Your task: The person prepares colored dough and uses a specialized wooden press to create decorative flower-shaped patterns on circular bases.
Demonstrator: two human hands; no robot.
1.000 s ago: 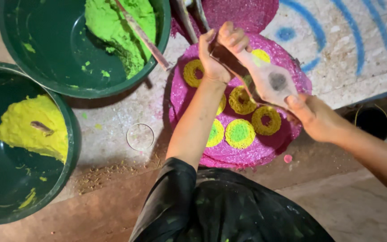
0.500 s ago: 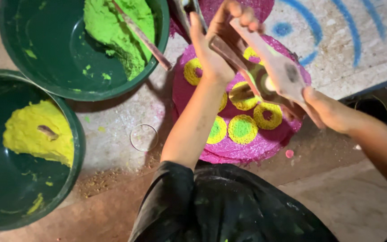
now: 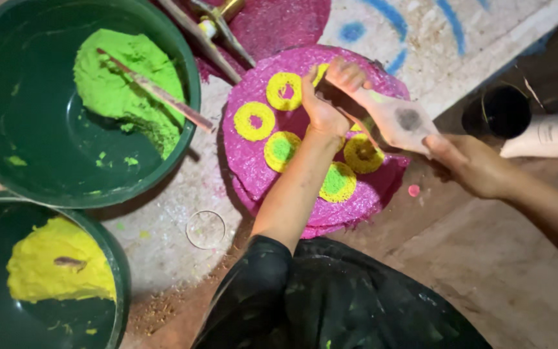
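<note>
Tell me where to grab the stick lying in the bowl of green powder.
Take the stick by its bare lower-right end, which juts over the green bowl's rim, coming from the right. Its other end is buried in the green powder.

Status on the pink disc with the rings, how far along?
Done: pink disc carries six yellow rings; three have green centres, e.g.. In hand: the left hand and right hand hold a flat pale tool over the disc. Left: three rings, e.g., still show pink centres. Green powder remains in its basin.
</note>
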